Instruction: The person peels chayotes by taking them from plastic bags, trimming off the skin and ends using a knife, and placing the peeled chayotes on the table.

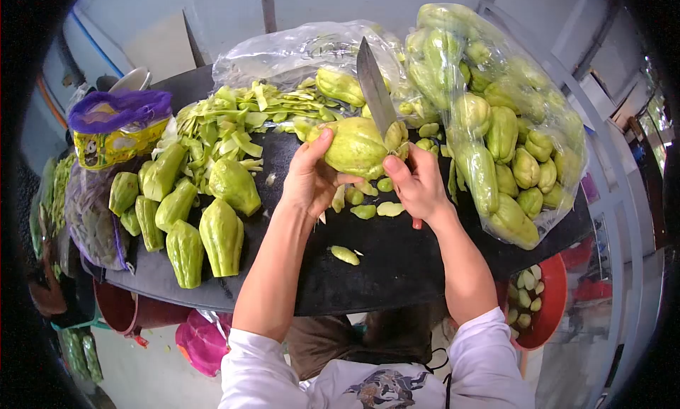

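My left hand (309,174) is wrapped round the left end of a pale green chayote (352,148), thumb on top. My right hand (423,184) grips a large knife (375,86) at the chayote's right end, its broad blade pointing up and away from me. The blade's lower part is at a slice on that end; a bit of the red handle shows below my hand. Several cut-off chayote ends (364,211) lie on the dark table (312,267) under my hands. Peeled chayotes (222,237) stand and lie to the left, beside a heap of peels (219,122).
A clear plastic bag (524,210) full of chayotes stands on the right. Another clear bag (283,51) lies at the back. At the left are a purple net bag (95,203) and a yellow printed pack (113,147). A red bucket (552,303) stands below the table's right edge.
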`<control>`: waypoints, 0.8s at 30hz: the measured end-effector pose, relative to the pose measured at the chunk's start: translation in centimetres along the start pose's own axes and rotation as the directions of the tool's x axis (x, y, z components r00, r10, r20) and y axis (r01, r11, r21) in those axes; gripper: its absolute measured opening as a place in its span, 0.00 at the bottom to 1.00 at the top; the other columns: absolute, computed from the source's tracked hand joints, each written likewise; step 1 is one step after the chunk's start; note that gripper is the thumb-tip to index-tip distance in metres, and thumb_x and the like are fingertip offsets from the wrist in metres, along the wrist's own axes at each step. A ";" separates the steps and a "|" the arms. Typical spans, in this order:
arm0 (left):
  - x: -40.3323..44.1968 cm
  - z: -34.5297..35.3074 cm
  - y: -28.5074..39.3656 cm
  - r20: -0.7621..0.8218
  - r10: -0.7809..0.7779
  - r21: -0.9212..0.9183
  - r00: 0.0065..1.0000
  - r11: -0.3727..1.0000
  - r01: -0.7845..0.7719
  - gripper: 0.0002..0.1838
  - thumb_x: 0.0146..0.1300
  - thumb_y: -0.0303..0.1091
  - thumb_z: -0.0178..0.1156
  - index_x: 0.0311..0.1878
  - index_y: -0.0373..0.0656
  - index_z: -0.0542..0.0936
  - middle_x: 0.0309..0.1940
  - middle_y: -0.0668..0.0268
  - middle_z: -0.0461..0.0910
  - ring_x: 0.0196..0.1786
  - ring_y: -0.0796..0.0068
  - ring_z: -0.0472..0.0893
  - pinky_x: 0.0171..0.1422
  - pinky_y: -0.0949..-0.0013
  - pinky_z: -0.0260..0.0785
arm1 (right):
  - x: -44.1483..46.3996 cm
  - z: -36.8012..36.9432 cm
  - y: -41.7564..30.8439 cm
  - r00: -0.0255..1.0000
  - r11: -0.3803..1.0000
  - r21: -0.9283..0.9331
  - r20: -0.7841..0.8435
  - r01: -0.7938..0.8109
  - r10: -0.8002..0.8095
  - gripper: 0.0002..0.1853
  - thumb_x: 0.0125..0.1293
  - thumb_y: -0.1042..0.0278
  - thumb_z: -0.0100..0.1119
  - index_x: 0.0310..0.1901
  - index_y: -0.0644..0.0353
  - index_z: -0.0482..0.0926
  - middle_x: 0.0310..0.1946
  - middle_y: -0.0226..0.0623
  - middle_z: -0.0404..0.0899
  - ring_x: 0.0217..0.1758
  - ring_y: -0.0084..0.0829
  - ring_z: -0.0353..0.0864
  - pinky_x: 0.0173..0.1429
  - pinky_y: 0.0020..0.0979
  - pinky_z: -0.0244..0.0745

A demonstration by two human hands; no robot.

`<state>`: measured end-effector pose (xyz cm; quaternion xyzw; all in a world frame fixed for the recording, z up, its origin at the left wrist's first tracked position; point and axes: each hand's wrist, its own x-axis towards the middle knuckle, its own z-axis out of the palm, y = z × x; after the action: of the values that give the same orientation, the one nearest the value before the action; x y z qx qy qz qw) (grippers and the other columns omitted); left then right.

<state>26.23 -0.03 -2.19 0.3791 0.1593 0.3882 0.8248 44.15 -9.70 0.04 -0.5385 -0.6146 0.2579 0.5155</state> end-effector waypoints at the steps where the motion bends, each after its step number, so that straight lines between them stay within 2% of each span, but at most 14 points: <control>1: 0.1 0.2 -0.1 -0.022 0.062 -0.040 0.998 0.997 -0.063 0.30 0.68 0.50 0.61 0.64 0.39 0.71 0.55 0.55 0.80 0.54 0.59 0.84 0.48 0.53 0.85 | 0.1 -0.1 0.1 0.999 0.994 -0.107 -0.034 0.014 -0.018 0.30 0.68 0.42 0.61 0.44 0.70 0.80 0.29 0.44 0.85 0.35 0.33 0.84 0.42 0.35 0.77; 2: 0.1 0.3 -0.1 -0.048 0.123 -0.078 0.991 0.989 -0.127 0.28 0.67 0.46 0.64 0.61 0.35 0.72 0.52 0.52 0.82 0.50 0.59 0.86 0.43 0.54 0.87 | 0.3 -0.2 -0.1 0.997 0.986 -0.162 -0.067 0.037 -0.048 0.29 0.68 0.42 0.61 0.46 0.69 0.80 0.31 0.46 0.85 0.36 0.31 0.85 0.43 0.35 0.77; 5: 0.0 0.7 -0.2 -0.093 0.172 -0.066 0.981 0.982 -0.178 0.26 0.66 0.40 0.67 0.59 0.34 0.71 0.50 0.51 0.81 0.50 0.57 0.85 0.44 0.53 0.86 | 0.7 -0.5 0.4 0.989 0.982 -0.173 -0.110 0.077 -0.097 0.29 0.68 0.42 0.61 0.47 0.68 0.81 0.32 0.46 0.86 0.37 0.32 0.85 0.44 0.35 0.77; 6: 0.1 0.9 -0.3 -0.090 0.172 -0.068 0.981 0.982 -0.178 0.26 0.66 0.40 0.67 0.59 0.34 0.71 0.50 0.51 0.81 0.50 0.57 0.85 0.44 0.53 0.86 | 0.8 -0.9 0.3 0.994 0.974 -0.224 -0.096 0.021 -0.044 0.29 0.68 0.42 0.61 0.46 0.68 0.81 0.33 0.46 0.86 0.36 0.31 0.84 0.44 0.34 0.77; 8: 0.2 1.3 -0.6 -0.192 0.491 0.214 0.850 0.866 -0.452 0.26 0.64 0.36 0.70 0.57 0.34 0.70 0.49 0.51 0.81 0.49 0.56 0.85 0.45 0.54 0.86 | 0.7 -1.3 0.6 0.997 0.980 -0.198 -0.075 -0.028 0.013 0.29 0.68 0.42 0.61 0.46 0.68 0.82 0.33 0.45 0.86 0.36 0.31 0.83 0.44 0.34 0.77; 9: 0.3 1.2 -0.5 -0.190 0.492 0.216 0.850 0.865 -0.453 0.26 0.64 0.36 0.70 0.57 0.34 0.70 0.49 0.51 0.81 0.49 0.56 0.85 0.45 0.54 0.86 | 0.8 -1.3 0.7 0.996 0.982 -0.172 -0.051 -0.077 0.069 0.29 0.67 0.42 0.62 0.45 0.68 0.82 0.33 0.44 0.85 0.35 0.30 0.83 0.44 0.34 0.76; 11: 0.9 0.3 -0.4 -0.329 0.507 0.185 0.797 0.862 -0.472 0.26 0.61 0.32 0.72 0.56 0.33 0.70 0.48 0.52 0.80 0.48 0.54 0.85 0.46 0.54 0.86 | 0.3 -0.8 0.9 0.994 0.994 -0.079 -0.087 -0.076 0.069 0.29 0.67 0.42 0.62 0.45 0.68 0.82 0.30 0.41 0.84 0.33 0.28 0.81 0.41 0.33 0.76; 13: 1.2 -1.6 0.4 -0.208 0.315 -0.068 0.926 0.940 -0.335 0.24 0.68 0.41 0.65 0.60 0.37 0.70 0.55 0.52 0.79 0.52 0.56 0.84 0.49 0.56 0.86 | 0.6 -0.7 1.1 0.993 0.998 0.021 -0.104 -0.059 0.061 0.29 0.67 0.41 0.62 0.45 0.68 0.82 0.28 0.38 0.84 0.31 0.26 0.79 0.39 0.32 0.75; 15: 1.2 -1.6 0.1 -0.281 0.173 -0.262 0.944 0.932 -0.249 0.26 0.72 0.50 0.58 0.62 0.40 0.71 0.57 0.56 0.79 0.54 0.60 0.84 0.50 0.61 0.85 | 0.6 -1.4 1.7 0.987 0.976 -0.175 -0.120 -0.130 0.110 0.32 0.67 0.36 0.61 0.42 0.67 0.82 0.24 0.32 0.80 0.28 0.22 0.76 0.34 0.30 0.71; 17: 1.4 -2.8 -0.2 -0.207 0.084 -0.307 0.975 0.940 -0.146 0.27 0.73 0.55 0.54 0.63 0.43 0.72 0.55 0.59 0.81 0.53 0.65 0.84 0.47 0.66 0.84 | 0.8 -1.3 2.6 0.988 0.997 -0.074 -0.151 -0.032 0.021 0.34 0.68 0.32 0.58 0.37 0.67 0.80 0.20 0.28 0.76 0.25 0.19 0.72 0.29 0.30 0.66; 20: 1.5 -3.2 -0.8 -0.163 0.069 -0.374 0.984 0.919 -0.126 0.28 0.73 0.57 0.53 0.62 0.43 0.74 0.53 0.59 0.82 0.50 0.65 0.85 0.45 0.67 0.84 | 0.9 -1.1 2.4 0.959 0.982 -0.015 -0.220 -0.188 0.181 0.35 0.70 0.33 0.55 0.33 0.68 0.80 0.17 0.32 0.75 0.22 0.23 0.71 0.28 0.32 0.66; 21: 1.4 -2.8 -0.9 -0.147 0.075 -0.424 0.986 0.896 -0.132 0.30 0.73 0.59 0.52 0.62 0.42 0.74 0.52 0.57 0.82 0.45 0.64 0.85 0.39 0.71 0.82 | 1.1 -1.2 2.4 0.957 0.982 -0.011 -0.223 -0.190 0.183 0.35 0.70 0.33 0.55 0.33 0.68 0.80 0.17 0.32 0.75 0.22 0.23 0.71 0.28 0.32 0.66; 23: 1.3 -2.5 -1.0 -0.132 0.079 -0.471 0.988 0.872 -0.133 0.32 0.72 0.61 0.50 0.62 0.40 0.74 0.50 0.56 0.81 0.40 0.62 0.84 0.34 0.75 0.80 | 1.2 -1.5 2.1 0.949 0.914 -0.307 -0.252 -0.263 0.189 0.32 0.66 0.37 0.64 0.31 0.67 0.79 0.19 0.33 0.78 0.23 0.25 0.77 0.31 0.32 0.72; 24: 1.3 -2.6 -1.0 -0.104 0.070 -0.481 0.992 0.869 -0.112 0.32 0.72 0.61 0.50 0.62 0.41 0.75 0.49 0.56 0.82 0.39 0.63 0.83 0.33 0.75 0.79 | 1.1 -1.4 2.0 0.947 0.915 -0.303 -0.256 -0.267 0.192 0.32 0.66 0.37 0.64 0.31 0.67 0.79 0.19 0.33 0.78 0.23 0.25 0.77 0.31 0.32 0.72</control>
<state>26.16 1.83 -4.63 0.1504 0.0726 0.4696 0.8669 46.31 -8.39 -0.83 -0.7121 -0.5203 0.1478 0.4475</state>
